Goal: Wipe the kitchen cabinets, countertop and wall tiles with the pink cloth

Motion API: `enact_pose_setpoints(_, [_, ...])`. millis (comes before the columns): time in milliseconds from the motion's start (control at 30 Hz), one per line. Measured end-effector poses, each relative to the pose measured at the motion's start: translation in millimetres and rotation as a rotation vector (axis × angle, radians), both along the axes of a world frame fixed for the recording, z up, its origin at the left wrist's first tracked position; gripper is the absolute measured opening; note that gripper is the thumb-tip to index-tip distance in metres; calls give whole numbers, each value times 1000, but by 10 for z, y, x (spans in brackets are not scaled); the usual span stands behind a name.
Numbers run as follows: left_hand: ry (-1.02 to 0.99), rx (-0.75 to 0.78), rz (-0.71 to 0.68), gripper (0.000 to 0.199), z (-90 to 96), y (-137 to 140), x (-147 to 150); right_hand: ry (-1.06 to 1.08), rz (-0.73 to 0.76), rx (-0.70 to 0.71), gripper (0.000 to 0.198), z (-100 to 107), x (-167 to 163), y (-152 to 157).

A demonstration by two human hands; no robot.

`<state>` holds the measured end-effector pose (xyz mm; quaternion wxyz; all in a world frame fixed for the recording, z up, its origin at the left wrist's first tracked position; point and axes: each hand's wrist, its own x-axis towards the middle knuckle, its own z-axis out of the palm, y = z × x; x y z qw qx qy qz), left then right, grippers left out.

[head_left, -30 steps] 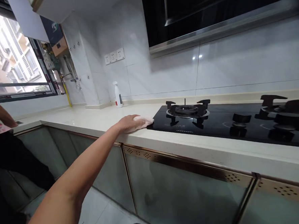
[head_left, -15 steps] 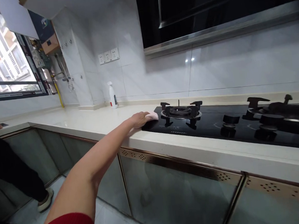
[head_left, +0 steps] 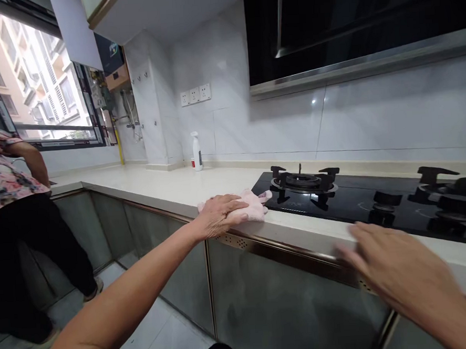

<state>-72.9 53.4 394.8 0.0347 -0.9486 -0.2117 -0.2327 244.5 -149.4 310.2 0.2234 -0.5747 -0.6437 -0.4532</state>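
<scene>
- Cloth [head_left: 254,205], pale pink and crumpled, lies on the front edge of the white counter [head_left: 150,182], its right end at the near left corner of the black glass hob [head_left: 350,188].
- Left hand [head_left: 221,212] lies palm down over the cloth's left part, fingers stretched out and fairly close together, pressing rather than pinching.
- Right hand [head_left: 400,261] is blurred, near the counter's front edge before the hob, fingers extended and seemingly holding nothing; whether it touches the counter I cannot tell.
- Left burner [head_left: 303,180], with dark pan supports, sits just beyond the cloth; a black knob [head_left: 387,201] stands farther right.
- White spray bottle [head_left: 197,151] stands upright at the back of the counter, a small red-and-white item [head_left: 193,162] just beside it.
- Three sockets [head_left: 195,95] line the tiled wall above the bottle; a black range hood [head_left: 358,19] hangs over the hob.
- Glass-fronted cabinets [head_left: 287,292] run below the counter.
- Another person [head_left: 0,173], in a flowered top and dark trousers, stands at far left near the window [head_left: 41,70].
</scene>
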Motion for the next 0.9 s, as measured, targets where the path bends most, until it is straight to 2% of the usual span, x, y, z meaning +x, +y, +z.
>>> enact_pose_setpoints(133, [-95, 58, 4, 49, -107, 213, -95, -136, 82, -108, 30, 140, -434, 575])
enact_pose_setpoints(200, [-169, 104, 14, 50, -201, 357, -228, -144, 78, -99, 26, 166, -577, 692])
enact_pose_setpoints(267, [-270, 128, 70, 48, -301, 525, -437, -154, 84, -26, 25, 148, -640, 719])
enact_pose_setpoints(400, [-677, -10, 318, 46, -427, 908, -1023, -149, 98, 151, 21, 79, -666, 702])
enact_pose_setpoints(500, [-937, -69, 515, 38, -448, 1159, -1397, -158, 51, 193, 20, 64, -699, 725])
enact_pose_setpoints(567, [-1064, -80, 622, 36, -470, 1255, -1486, -158, 31, 195, 20, 60, -720, 749])
enact_pose_setpoints(633, [-1184, -101, 700, 37, -539, 1266, -1401, -148, 24, 191, 20, 53, -731, 768])
enact_pose_setpoints(733, [-1310, -141, 751, 39, -774, 1068, -968, -133, 14, 191, 20, 40, -741, 780])
enact_pose_setpoints(800, [-1346, -172, 734, 39, -1021, 775, -528, -124, 3, 196, 21, 34, -748, 779])
enact_pose_setpoints(900, [-1313, -217, 637, 43, -1462, 140, 223, -123, 10, 216, 20, 19, -747, 777])
